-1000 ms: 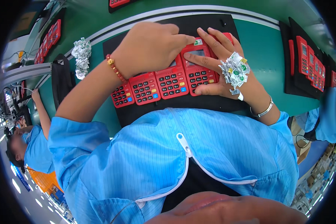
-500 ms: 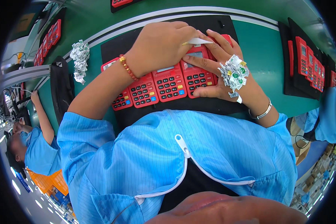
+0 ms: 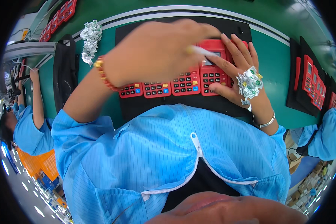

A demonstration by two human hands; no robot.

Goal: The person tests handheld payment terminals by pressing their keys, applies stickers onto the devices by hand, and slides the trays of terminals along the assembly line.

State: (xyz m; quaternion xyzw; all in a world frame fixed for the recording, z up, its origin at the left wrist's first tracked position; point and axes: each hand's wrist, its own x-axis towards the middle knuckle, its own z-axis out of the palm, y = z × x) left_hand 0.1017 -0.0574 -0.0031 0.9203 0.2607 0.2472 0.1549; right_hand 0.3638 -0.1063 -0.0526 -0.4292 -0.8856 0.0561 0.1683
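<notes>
Red terminals (image 3: 186,84) on black mat (image 3: 212,103) (co-worker (image 3: 33,134) at left).

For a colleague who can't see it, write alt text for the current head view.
A person's motion-blurred left hand holds a slim white item over a row of red keypad devices on a black mat. The right hand, a clump of small whitish scraps on its back, spreads over the row's right side.

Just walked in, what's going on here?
Someone's left hand, blurred, holds a slim white tool over a row of red keypad devices on a black mat. The right hand rests spread on the row's right end, a clump of white scraps on its back. Whether the tool touches anything is unclear.
</notes>
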